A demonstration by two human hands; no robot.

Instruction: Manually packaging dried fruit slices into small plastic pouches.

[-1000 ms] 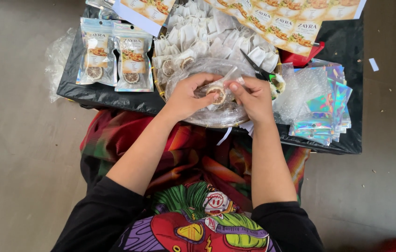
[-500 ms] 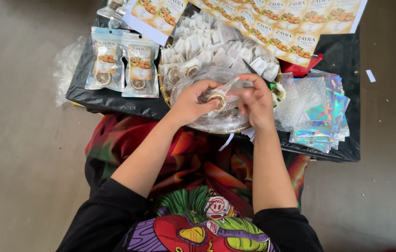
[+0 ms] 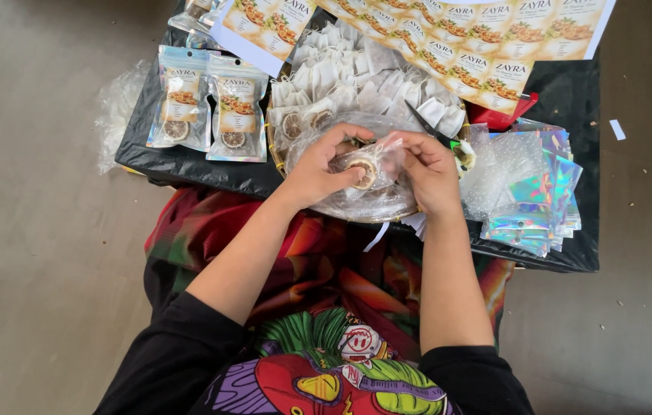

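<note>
So the dried citrus slice point(image 3: 362, 170) sits inside a small clear plastic pouch point(image 3: 378, 157), held up right over the round basket point(image 3: 357, 207), both hands pinching it: left hand point(image 3: 324, 163) grips the slice side through the plastic, right hand point(image 3: 427, 170) has the pouch's other edge clamped between thumb and fingers. Behind the pouch, still in the basket, there's a heap of white sachets point(image 3: 357, 81) with a couple more slices poking out. Left of the basket are two filled labelled pouches point(image 3: 208, 104), right of it a stack of holographic pouches point(image 3: 537, 201), and a label sheet point(image 3: 449, 34) at the far side. Risk-wise I'd guess the thin film could tear or the brittle slice crack if the pinch gets too hard, and black scissors point(image 3: 427, 123) lie just behind the right hand.
</note>
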